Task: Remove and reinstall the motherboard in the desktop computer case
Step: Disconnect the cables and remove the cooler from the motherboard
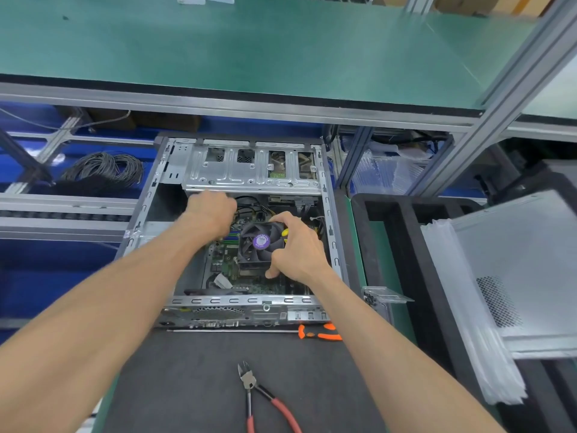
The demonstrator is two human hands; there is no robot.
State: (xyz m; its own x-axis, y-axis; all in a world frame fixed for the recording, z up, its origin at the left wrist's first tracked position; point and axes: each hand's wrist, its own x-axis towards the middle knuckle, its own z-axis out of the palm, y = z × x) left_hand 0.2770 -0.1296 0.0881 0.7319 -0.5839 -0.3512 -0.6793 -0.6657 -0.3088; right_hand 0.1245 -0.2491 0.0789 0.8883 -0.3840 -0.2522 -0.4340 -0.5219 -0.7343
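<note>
- Head view: the right hand point(296, 248) grips the cooler fan point(261, 245) at frame centre, thumb at its lower edge, fingers over its top right corner.
- The left hand point(212, 214) is curled just upper left of the fan among black cables point(249, 205); what it holds cannot be told.
- Both hands sit over the green motherboard point(232, 270), which lies flat inside the bare-metal case point(249, 170).
- Lower down on the dark surface point(193, 385) lie red-handled cutters point(265, 398) and an orange screwdriver point(318, 332).

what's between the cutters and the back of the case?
In the head view, an orange-handled screwdriver lies along the case rear edge; otherwise only bare dark mat up from the red-handled cutters.
</note>
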